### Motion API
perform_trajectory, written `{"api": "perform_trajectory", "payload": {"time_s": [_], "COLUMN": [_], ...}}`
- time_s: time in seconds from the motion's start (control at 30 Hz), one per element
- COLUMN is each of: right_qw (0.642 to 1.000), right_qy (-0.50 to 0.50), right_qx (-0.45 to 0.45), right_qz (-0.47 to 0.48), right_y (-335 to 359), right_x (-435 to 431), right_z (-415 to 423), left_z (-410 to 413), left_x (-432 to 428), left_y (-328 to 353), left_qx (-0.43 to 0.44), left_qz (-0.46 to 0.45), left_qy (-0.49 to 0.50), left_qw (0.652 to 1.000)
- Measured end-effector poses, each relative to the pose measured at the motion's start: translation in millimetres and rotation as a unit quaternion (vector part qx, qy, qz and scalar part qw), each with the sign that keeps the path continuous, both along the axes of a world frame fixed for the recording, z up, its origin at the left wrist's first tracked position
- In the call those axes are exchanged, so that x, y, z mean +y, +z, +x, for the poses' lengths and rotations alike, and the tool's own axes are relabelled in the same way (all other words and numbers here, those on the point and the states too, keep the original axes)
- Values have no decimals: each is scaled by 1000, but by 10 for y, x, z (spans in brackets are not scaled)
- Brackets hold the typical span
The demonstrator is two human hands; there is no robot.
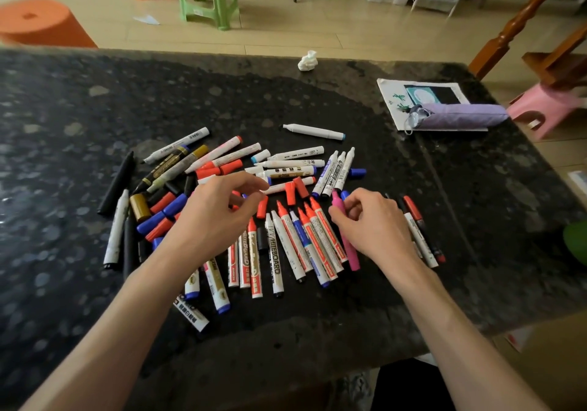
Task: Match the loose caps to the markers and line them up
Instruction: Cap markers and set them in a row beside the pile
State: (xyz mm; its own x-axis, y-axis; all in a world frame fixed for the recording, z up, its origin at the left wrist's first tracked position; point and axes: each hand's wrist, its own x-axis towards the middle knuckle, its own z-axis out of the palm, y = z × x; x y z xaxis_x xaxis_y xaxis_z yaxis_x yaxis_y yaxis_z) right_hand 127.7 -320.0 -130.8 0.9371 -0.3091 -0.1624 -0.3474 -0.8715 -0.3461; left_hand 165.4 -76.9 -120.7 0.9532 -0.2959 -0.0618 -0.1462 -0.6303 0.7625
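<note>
Table (63,124): dark speckled stone, carrying the whole scatter of markers and caps.
Black marker (116,183): at the pile's left edge, lying slanted.
Gold cap (139,207): loose, just right of the black marker.
Blue caps (162,213): loose, jumbled beside the gold cap and touching the red caps (158,229).
Left hand (219,210): above the middle of the pile, fingers loosely curled, thumb and forefinger close together by the end of a white marker; pinching it or not, impossible to tell.
Near row (286,251): white markers laid side by side between the two forearms, mostly red-capped, caps pointing away.
Crumpled tissue (307,60): near the far table edge, well apart from the pile.
Lone white marker (313,131): beyond the pile, on its own, with a light-blue end.
Three white markers (336,172): side by side just beyond the right hand, uncapped tips pointing away.
Pink marker (349,245): at the row's right end, slanted, lower end on the table.
Right hand (371,220): fingers and thumb curled round the pink marker's upper part, gripping it.
Red and black markers (419,220): lying just right of the right hand, partly under it.
Purple umbrella (460,115): folded, resting on a printed cloth bag (422,93) at the table's far right.
</note>
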Motion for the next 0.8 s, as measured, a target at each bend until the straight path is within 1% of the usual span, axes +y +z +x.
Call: {"api": "perform_trajectory", "payload": {"time_s": [0.07,0.1,0.13,0.2,0.23,0.27,0.33,0.4,0.5,0.57,0.7,0.77,0.8], "right_qw": [996,988,973,918,892,878,877,878,878,893,941,956,959], "right_qy": [-3,-3,-5,-10,-7,3,29,52,47,47,105,162,193], "right_qx": [-34,-51,-61,-42,-23,-13,-11,-12,-5,-7,-53,-89,-106], "right_qz": [84,146,222,394,451,479,479,476,476,447,319,227,181], "right_y": [124,184,244,351,375,378,358,330,305,241,-45,-172,-230], "right_x": [74,120,179,325,400,470,587,655,701,730,929,1139,1261], "right_z": [2,0,-1,1,6,17,48,87,173,260,477,561,591], "left_z": [-1,-6,-17,-41,-52,-62,-68,-49,38,113,195,193,176], "left_x": [3,1,-6,-30,-35,-30,21,110,330,517,866,968,998], "left_y": [1,5,15,43,54,66,75,62,-16,-83,-118,-90,-65], "left_qx": [14,26,40,69,80,89,90,77,56,24,-8,-6,-2], "left_qz": [6,2,-9,-43,-61,-76,-90,-85,-59,-32,-3,-1,-2], "left_qy": [-6,-15,-30,-75,-97,-111,-110,-84,-18,33,142,156,154], "left_qw": [1000,1000,999,994,990,987,986,990,997,999,990,988,988]}}
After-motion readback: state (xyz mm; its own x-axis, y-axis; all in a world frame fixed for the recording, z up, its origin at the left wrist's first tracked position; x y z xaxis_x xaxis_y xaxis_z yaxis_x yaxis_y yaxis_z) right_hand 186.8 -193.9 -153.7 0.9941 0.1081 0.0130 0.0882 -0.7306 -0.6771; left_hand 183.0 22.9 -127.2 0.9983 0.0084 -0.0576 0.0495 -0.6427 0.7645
